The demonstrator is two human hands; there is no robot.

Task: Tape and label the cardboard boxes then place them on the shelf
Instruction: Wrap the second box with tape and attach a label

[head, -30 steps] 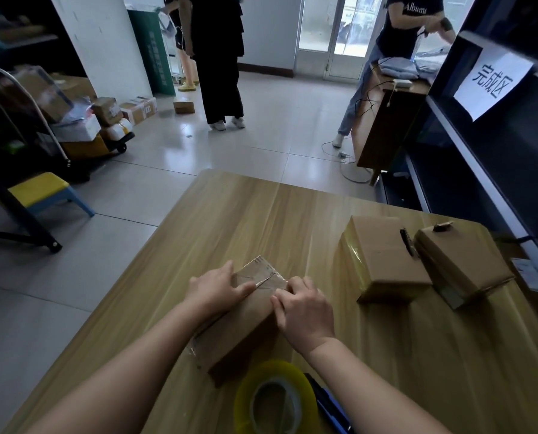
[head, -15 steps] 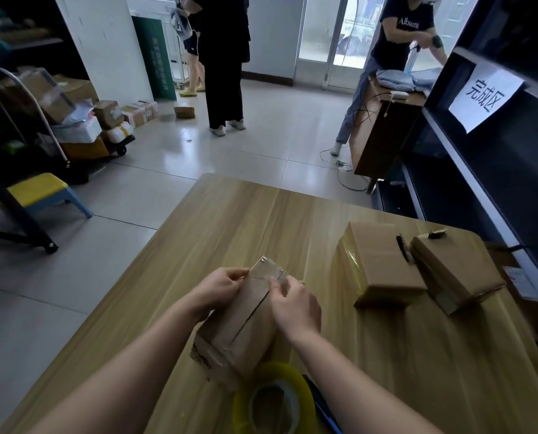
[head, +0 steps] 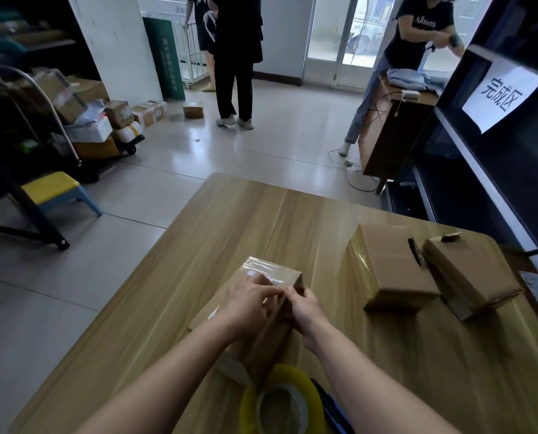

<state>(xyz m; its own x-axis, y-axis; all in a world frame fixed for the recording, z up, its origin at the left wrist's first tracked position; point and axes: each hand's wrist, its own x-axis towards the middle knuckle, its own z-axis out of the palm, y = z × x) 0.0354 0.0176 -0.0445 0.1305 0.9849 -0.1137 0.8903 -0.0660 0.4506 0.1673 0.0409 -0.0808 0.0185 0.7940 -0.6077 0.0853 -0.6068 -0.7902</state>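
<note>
Step in hand: taping. The box [head: 271,272] sits at 6 o'clock on the table [head: 230,230], tipped up on one long side, with a glossy clear strip already across its far face.

Left hand [head: 249,305] lies over the top, fingers [head: 269,291] close together and curled onto the strip. Right hand [head: 307,311] grips the 3 o'clock side, and its thumb and fingertips pinch at the top edge, touching the left fingertips. Cannot tell whether they pinch tape or cardboard.

The tape roll [head: 292,375] is at 6 o'clock of the box, just beside it. Two more boxes [head: 389,264] [head: 471,277] lie at 3 o'clock, touching each other. The shelf [head: 486,189] is beyond them at 2 o'clock.

Judgement: early, since no label shows on this box and none is shelved.

Next move likely calls for:
- rubbing the strip end flat over the corner
- steadying the box with one hand
- freeing the other for the roll
</note>
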